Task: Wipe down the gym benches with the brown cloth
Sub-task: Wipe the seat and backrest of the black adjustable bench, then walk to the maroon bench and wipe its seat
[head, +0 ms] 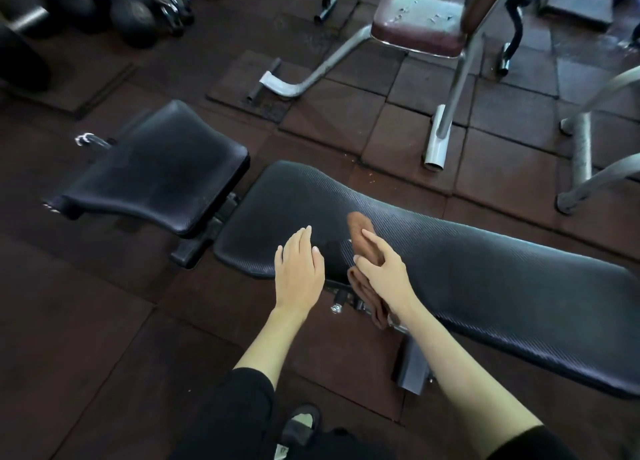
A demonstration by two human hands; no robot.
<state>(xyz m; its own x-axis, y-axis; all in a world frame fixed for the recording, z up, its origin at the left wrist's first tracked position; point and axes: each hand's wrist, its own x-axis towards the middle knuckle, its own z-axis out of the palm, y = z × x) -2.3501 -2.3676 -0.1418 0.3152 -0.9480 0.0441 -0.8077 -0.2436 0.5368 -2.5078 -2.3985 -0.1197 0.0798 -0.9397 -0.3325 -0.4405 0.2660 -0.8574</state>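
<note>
A long black padded bench back [467,272] runs from the centre to the right edge, with a separate black seat pad [162,168] to its left. My right hand [381,269] grips the brown cloth [360,231], which lies bunched on the near edge of the long pad and hangs down below my wrist. My left hand [299,269] hovers flat, fingers straight, over the pad's left end, just left of the cloth; whether it touches the pad is unclear.
A maroon-seated bench [419,23] on a grey metal frame stands behind. Grey tube legs [581,154] are at the right. Dark medicine balls [131,19] and dumbbells sit at the back left. My foot in a sandal [301,421] is on the rubber floor tiles.
</note>
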